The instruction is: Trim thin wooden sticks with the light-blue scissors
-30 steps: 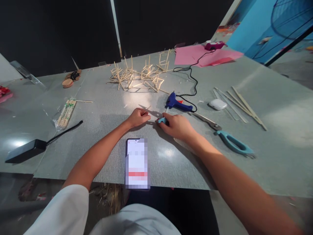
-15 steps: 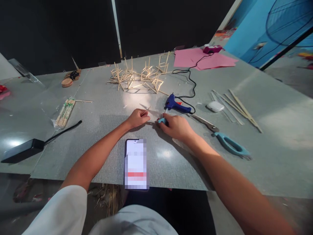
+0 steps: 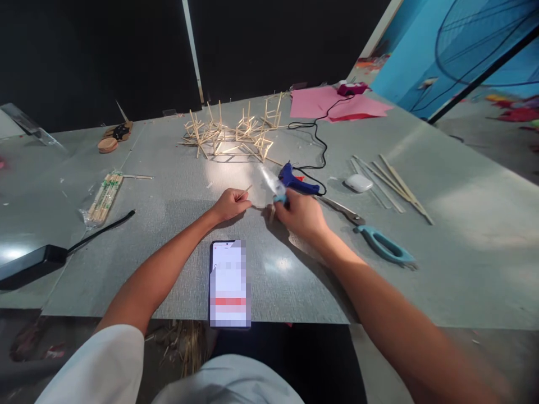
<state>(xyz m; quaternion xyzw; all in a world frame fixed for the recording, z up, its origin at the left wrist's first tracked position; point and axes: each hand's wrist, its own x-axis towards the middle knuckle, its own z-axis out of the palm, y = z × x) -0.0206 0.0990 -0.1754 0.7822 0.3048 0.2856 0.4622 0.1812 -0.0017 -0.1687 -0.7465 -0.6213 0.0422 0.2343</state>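
Note:
My left hand is closed in a pinch on a thin wooden stick above the grey table. Just to its right, my right hand is wrapped round the light blue handle of a small cutting tool; its blurred, shiny blade points up and left. A small pale piece stands below the tool, too blurred to make out. Beyond my right hand lies a blue glue gun. Behind both hands, frames of thin sticks stand in a cluster.
A phone lies at the near edge. Scissors, loose sticks and a white case are on the right. Wrapped sticks and a black box are on the left. Pink paper lies behind.
The view has shifted, so the table's things sit slightly further left. The blade in my right hand now points more upward and is blurred. Both hands keep their holds.

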